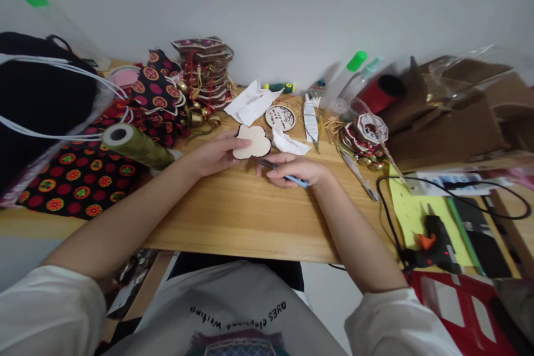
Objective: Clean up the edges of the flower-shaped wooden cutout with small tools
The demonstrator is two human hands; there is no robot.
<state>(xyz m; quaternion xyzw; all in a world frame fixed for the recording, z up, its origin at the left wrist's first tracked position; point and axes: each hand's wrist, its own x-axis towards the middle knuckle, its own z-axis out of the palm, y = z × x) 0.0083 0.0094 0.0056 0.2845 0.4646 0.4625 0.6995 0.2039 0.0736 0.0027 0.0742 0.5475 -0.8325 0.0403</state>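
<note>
My left hand [214,154] holds a pale wooden cutout with lobed edges [252,142] flat on the wooden table [250,217], its fingers pinching the cutout's left edge. My right hand [294,168] grips a blue pen-like tool [287,177], whose dark tip points left to the cutout's lower edge. A round wooden disc with dark drawing [280,117] lies just beyond the cutout. Crumpled white paper [251,103] lies next to it.
Patterned black-and-red fabric [83,175] and an olive thread spool [136,145] sit left. A stack of tasselled ornaments [205,69] stands at the back. A black glue gun [436,240] rests on yellow paper at right, near its black cable and cardboard boxes [450,122].
</note>
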